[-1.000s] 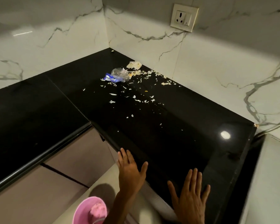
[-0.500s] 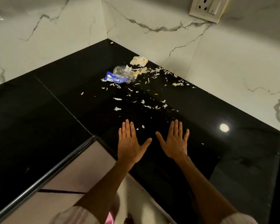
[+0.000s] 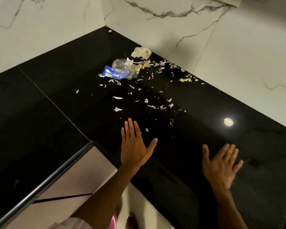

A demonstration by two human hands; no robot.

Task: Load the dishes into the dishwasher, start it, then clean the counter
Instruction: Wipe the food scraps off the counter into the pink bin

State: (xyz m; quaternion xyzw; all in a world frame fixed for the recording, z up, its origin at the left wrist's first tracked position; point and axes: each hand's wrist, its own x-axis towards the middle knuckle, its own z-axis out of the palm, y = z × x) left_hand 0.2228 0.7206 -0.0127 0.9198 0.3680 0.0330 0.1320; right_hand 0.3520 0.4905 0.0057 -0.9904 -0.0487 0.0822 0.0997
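A glossy black counter (image 3: pixel 196 103) fills an L-shaped corner under marble walls. Pale peel scraps (image 3: pixel 149 101) lie scattered across it, thickest near the back wall. A blue wrapper (image 3: pixel 110 73) and a crumpled clear plastic bag (image 3: pixel 123 66) sit together near the corner, with a bigger pale scrap (image 3: pixel 141 52) behind them. My left hand (image 3: pixel 134 145) lies flat with straight fingers over the counter, just short of the nearest scraps. My right hand (image 3: pixel 221 164) is spread and empty over the counter to the right, slightly blurred.
A marble wall (image 3: pixel 238 55) bounds the counter at the back and left. Below the counter's inner edge runs a metal rail (image 3: pixel 45 182) over pinkish cabinet fronts (image 3: pixel 69 184). A bright lamp reflection (image 3: pixel 228 121) shines on the counter at the right.
Both hands rose from the counter's front edge onto its top. In the last half second my right hand swung away to the right, while the left stayed near the scraps.
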